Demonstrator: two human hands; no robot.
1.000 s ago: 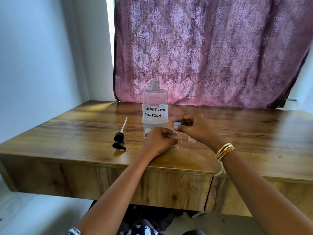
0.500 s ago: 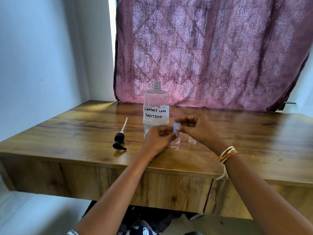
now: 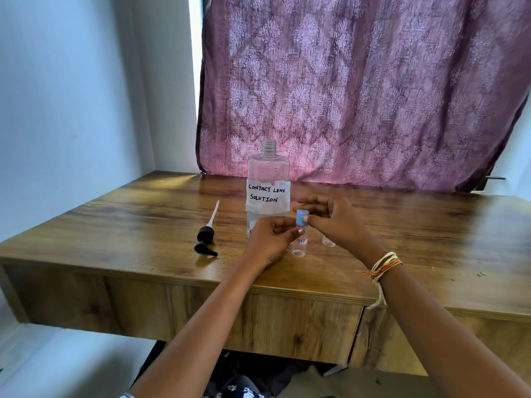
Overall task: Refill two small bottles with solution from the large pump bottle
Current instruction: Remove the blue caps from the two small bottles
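Small clear plastic bottle [image 3: 298, 245] with blue cap [image 3: 300, 217], upright just in front of the large clear labelled bottle [image 3: 267, 191], pinched at its body by left hand [image 3: 268, 242] fingers, cap gripped by right hand [image 3: 334, 222] fingers. Likely to tip or slip if twisted hard; second small clear bottle [image 3: 328, 242] behind the right hand easily knocked. Beyond: black pump head [image 3: 205, 239] lying loose on brown wooden surface [image 3: 115, 225], purple patterned curtain [image 3: 359, 90], pale blue wall [image 3: 71, 96].

second small bottle [image 3: 328, 242] mostly hidden behind right hand [image 3: 334, 222], small bottle's red label [image 3: 302, 241] too small to read, curtain [image 3: 359, 90] cut off at top
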